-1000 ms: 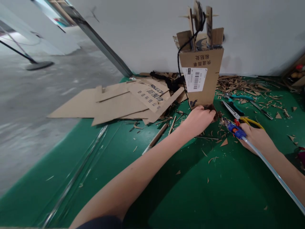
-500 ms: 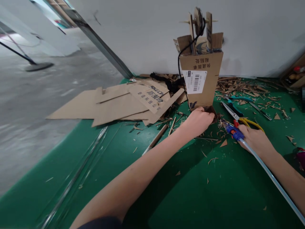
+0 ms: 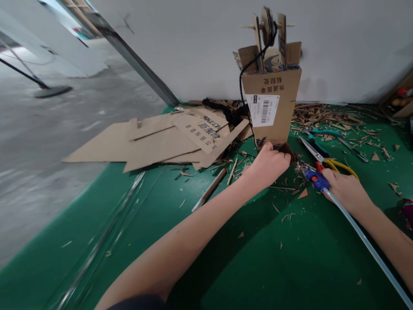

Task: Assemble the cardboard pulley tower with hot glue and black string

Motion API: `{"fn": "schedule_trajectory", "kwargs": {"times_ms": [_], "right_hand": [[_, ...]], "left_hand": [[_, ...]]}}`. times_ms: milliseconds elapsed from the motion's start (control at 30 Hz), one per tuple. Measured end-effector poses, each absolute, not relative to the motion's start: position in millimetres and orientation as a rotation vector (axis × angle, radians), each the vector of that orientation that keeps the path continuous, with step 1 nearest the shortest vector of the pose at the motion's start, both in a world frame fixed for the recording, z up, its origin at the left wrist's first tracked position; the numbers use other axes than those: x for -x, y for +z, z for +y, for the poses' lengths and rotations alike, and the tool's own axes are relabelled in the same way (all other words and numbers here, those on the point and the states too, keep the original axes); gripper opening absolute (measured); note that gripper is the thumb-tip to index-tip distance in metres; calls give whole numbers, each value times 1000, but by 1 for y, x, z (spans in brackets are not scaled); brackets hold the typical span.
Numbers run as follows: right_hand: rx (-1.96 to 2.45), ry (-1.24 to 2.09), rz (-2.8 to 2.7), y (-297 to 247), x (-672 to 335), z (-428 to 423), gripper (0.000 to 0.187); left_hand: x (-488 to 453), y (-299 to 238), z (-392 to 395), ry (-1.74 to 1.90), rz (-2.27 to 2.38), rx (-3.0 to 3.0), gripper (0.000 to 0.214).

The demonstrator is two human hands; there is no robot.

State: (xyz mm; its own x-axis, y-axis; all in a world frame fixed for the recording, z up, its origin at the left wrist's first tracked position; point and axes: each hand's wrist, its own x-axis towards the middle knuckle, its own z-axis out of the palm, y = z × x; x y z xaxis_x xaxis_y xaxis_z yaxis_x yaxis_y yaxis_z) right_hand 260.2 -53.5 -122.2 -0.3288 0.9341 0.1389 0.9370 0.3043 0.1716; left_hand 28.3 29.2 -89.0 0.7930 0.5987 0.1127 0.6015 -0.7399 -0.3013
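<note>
A tall cardboard box (image 3: 282,116) stands upright near the wall, with a white label on its front. On top, a cardboard wheel (image 3: 267,26) sits on a wooden stick between two cardboard uprights, and a black cord (image 3: 244,71) hangs from it. My left hand (image 3: 270,162) is closed at the foot of the box, gripping its lower cardboard edge; the fingertips are partly hidden. In my right hand (image 3: 343,187) is a blue hot glue gun (image 3: 318,179), with a long clear glue stick (image 3: 361,229) trailing from its back. Its nozzle end points at the box's lower right corner.
Yellow-handled scissors (image 3: 311,150) and teal-handled pliers (image 3: 318,144) lie right of the box. Flat cardboard sheets (image 3: 161,144) overhang the green table's (image 3: 155,241) left edge. A cutter-like stick (image 3: 209,189) lies left of centre. Cardboard scraps (image 3: 318,116) litter the back.
Very little differs. The top of the box sits slightly higher and further left in view, while both hands stay in almost the same places.
</note>
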Motion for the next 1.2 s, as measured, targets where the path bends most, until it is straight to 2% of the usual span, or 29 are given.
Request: {"fn": "schedule_trajectory", "kwargs": {"times_ms": [700, 933, 1200], "right_hand": [[1774, -270, -2487, -123, -266, -53, 18], [1780, -121, -2311, -116, -274, -54, 23], [1791, 218, -1957, -117, -257, -53, 34]], "left_hand": [[-21, -90, 36, -126, -940, 2648, 18], [-19, -84, 38, -35, -1014, 2720, 18], [-19, -81, 40, 28, -1070, 2802, 18]]}}
